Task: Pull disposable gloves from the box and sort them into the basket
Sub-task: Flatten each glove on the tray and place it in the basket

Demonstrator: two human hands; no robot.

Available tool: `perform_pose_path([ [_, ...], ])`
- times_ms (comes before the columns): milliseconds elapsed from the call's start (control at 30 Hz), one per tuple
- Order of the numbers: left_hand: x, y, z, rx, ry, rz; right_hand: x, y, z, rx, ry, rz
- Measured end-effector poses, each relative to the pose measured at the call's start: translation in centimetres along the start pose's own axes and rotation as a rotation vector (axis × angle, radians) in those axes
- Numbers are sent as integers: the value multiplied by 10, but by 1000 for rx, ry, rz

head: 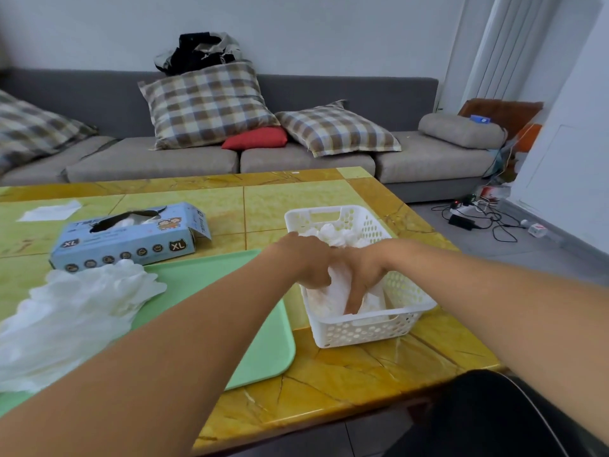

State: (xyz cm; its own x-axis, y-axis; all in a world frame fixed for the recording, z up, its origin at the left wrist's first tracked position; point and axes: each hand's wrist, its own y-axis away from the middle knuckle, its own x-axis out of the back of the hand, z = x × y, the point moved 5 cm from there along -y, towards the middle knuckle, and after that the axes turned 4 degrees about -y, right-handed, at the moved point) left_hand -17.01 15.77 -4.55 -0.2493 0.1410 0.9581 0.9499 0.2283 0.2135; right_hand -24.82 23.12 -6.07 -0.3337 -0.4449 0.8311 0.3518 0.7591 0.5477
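- Both hands in basket (359,338), ctr-right of frame, on yellow table (362,374).
- L hand (311,262): fingers curled down onto white glove wad (341,285) at basket mid; looks like pinching/pressing it. Fingertips hidden behind wad, so grip judged, not seen outright.
- R hand (362,275): fingers pushed down into same wad, one finger reaching near basket's front wall. Seems to be tucking the glove flat; whether clamped on it or just pressing: cannot tell.
- Hands touching each other over wad. Prob. two-handed so the limp film packs down instead of springing up.
- More crumpled gloves (333,234) in far half of basket, so sorting partway done.
- Loose glove pile (75,308) at lower left, lying half on green tray (230,324), half on table. Likely staging heap awaiting transfer.
- Box (128,239) at left-ctr, lying flat behind tray, slot up, end flap open; white glove showing in slot, so not empty.
- Tray sits btw box and basket, w/in reach of both arms; handy layout for pull → stage → pack.
- Step in hand (judgement): seating current glove in near half of basket.
- Risk: thin film may cling to fingers on withdrawal and lift back out.
- Bkgd: sofa (296,156) w/ plaid cushions, upper frame.
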Motion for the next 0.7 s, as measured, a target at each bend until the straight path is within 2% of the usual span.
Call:
perform_pose_path([
  [133, 21, 46, -31, -99, 369, 283, 47, 30, -22, -28, 20, 112],
  [233, 19, 89, -60, -96, 476, 412, 77, 50, -57, 18, 164, 343],
  [300, 6, 121, -92, -14, 481, 408, 77, 49, -111, 202, 137, 486],
  [333, -4, 139, -112, 50, 473, 392, 71, 44, -145, 317, 84, 506],
  [433, -35, 187, -174, 279, 436, 410, 42, 17, -231, 528, -23, 431],
  [533, -70, 235, -224, 507, 493, 432, 19, -10, -298, 643, -81, 395],
  [600, -94, 256, -244, 598, 474, 270, 12, -25, -333, 695, -80, 432],
  [633, -103, 262, -252, 614, 459, 209, 9, -34, -347, 708, -63, 453],
  [700, -106, 263, -254, 591, 471, 225, 2, -51, -352, 683, -38, 453],
])
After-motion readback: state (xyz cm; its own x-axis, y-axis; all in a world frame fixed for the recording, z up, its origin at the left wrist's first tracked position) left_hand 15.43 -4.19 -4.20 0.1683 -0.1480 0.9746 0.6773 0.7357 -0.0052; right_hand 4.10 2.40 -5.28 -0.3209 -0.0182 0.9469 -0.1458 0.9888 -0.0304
